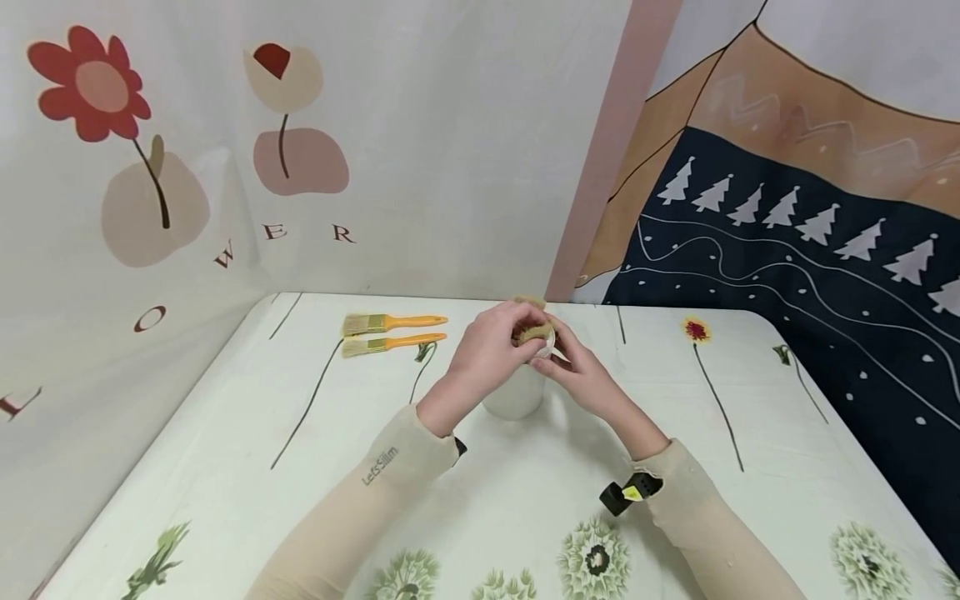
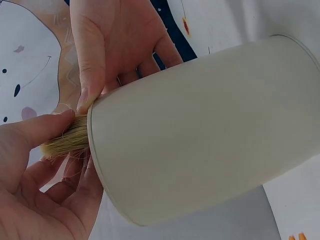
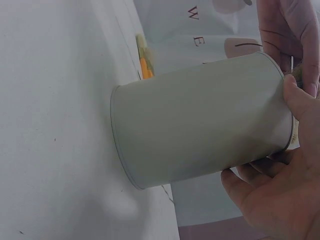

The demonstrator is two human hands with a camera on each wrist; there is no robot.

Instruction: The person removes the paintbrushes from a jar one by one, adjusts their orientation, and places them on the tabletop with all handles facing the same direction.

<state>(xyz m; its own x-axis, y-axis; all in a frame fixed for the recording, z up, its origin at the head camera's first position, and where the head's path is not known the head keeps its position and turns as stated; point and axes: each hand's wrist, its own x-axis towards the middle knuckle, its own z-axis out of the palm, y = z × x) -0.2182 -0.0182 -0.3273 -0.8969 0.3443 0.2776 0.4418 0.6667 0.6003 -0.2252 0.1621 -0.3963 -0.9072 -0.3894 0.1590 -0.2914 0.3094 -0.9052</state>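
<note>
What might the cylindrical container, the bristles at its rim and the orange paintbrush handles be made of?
Cylindrical container: possibly plastic or coated card; the pale wall looks smooth, opaque and matte.
Bristles: natural or synthetic fibre, dull tan; fine separate strands show.
Orange paintbrush handles: perhaps painted wood or plastic; their colour looks even, finish smooth.

A container (image 1: pixel 513 398) sits on the table (image 1: pixel 540 492), in its far half, with brush bristles (image 1: pixel 534 333) at its mouth. The left hand (image 1: pixel 491 343) is at the left of the rim, on the bristles; the right hand (image 1: pixel 587 382) is at the right of the rim. Left of the container lie 2 brushes (image 1: pixel 411 322), 1 just beyond the other, handles to the right. A cloth backdrop (image 1: pixel 450 167) rises behind the far edge.
</note>
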